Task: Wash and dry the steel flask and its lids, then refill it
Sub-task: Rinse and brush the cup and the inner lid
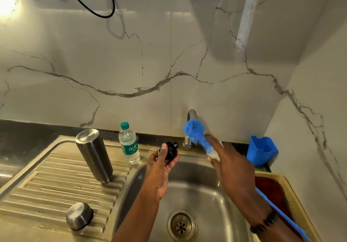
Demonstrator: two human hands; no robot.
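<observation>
The steel flask (93, 155) stands upside down on the ribbed drainboard (56, 189), left of the sink bowl. A steel cup lid (79, 216) lies mouth down near the drainboard's front. Over the sink, my left hand (159, 172) holds a small black inner lid (170, 150) between thumb and fingers. My right hand (231, 164) grips a blue bottle brush (195, 131). The bristle head points up beside the tap, and the long blue handle trails back past my wrist.
A clear water bottle (129, 144) with a green cap stands behind the sink rim. The tap (189, 129) rises at the back of the steel sink (216, 194). A blue holder (262, 150) and a yellow basket (293, 200) sit on the right.
</observation>
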